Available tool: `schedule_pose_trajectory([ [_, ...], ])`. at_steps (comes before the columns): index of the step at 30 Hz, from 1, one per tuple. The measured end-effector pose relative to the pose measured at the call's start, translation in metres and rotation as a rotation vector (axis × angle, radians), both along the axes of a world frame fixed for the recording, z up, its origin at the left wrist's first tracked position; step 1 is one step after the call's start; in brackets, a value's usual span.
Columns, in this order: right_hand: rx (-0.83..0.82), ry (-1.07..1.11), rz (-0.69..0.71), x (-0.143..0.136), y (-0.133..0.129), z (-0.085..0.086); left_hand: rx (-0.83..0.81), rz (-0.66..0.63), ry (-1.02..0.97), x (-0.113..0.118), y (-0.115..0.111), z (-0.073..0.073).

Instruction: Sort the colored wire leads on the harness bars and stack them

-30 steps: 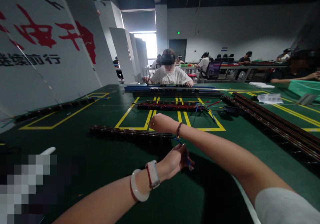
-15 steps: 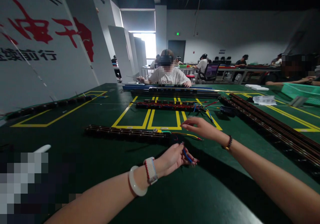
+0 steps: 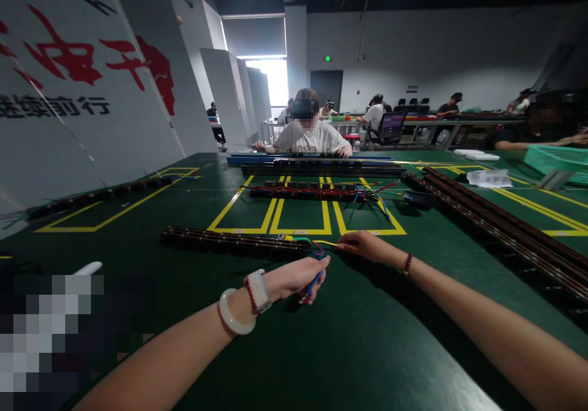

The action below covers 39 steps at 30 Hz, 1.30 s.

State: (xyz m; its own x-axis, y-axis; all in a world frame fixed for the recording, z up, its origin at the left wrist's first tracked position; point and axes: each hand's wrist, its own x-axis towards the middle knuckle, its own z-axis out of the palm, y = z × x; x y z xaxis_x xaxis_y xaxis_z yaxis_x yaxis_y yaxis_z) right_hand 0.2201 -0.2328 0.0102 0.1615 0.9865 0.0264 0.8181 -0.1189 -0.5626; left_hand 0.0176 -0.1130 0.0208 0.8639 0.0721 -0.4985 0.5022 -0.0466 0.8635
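A long black strip (image 3: 229,239) lies across the green table in front of me, with coloured wires coming out of its right end. My left hand (image 3: 305,276), with a white bangle and a woven watch band at the wrist, is closed on blue and red wires (image 3: 315,283) just below that end. The fingertips of my right hand (image 3: 356,244) pinch the yellow-green wire (image 3: 327,243), which has a yellow sleeve and a ring lug at its left end.
Behind lies another black strip with red wires (image 3: 312,193) on yellow tape outlines. Long brown-black bars (image 3: 496,233) run down the right side, near a green basket (image 3: 560,161). A person (image 3: 307,132) sits across the table.
My right hand has come down and closed on the yellow-green wire. My left hand has moved slightly left with the wires, its fingers now more curled.
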Motion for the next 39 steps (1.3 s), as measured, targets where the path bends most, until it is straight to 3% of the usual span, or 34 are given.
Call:
schedule_pose_trajectory([
  [5,0.013,0.016,0.000,0.001,-0.001,-0.006,0.196,-0.293,0.019,-0.001,0.022,0.005],
  [10,0.033,0.000,-0.012,-0.001,-0.002,-0.006,0.431,-0.377,0.060,-0.002,0.024,0.012],
  [14,0.018,-0.066,-0.040,-0.005,-0.001,0.003,0.307,-0.385,0.123,-0.002,0.020,0.008],
  [18,0.240,-0.042,-0.065,-0.025,0.001,0.022,0.017,-0.333,0.077,-0.001,0.021,0.001],
  [21,0.349,0.166,0.076,-0.053,0.000,0.036,-0.113,-0.308,0.063,-0.001,0.021,-0.002],
  [25,0.282,0.421,0.341,-0.088,-0.005,0.049,-0.201,-0.331,-0.056,-0.009,0.020,-0.004],
  [28,0.265,0.503,0.335,-0.094,-0.006,0.053,-0.283,-0.334,-0.152,-0.013,0.022,-0.009],
  [33,0.163,0.345,0.256,-0.077,-0.001,0.049,-0.148,-0.196,-0.066,-0.006,0.018,-0.019],
  [36,0.171,0.150,0.258,-0.063,-0.001,0.044,-0.090,-0.144,-0.042,-0.002,0.013,-0.017],
  [39,0.171,0.091,0.140,-0.049,-0.002,0.035,-0.066,-0.147,-0.041,-0.002,0.010,-0.014],
])
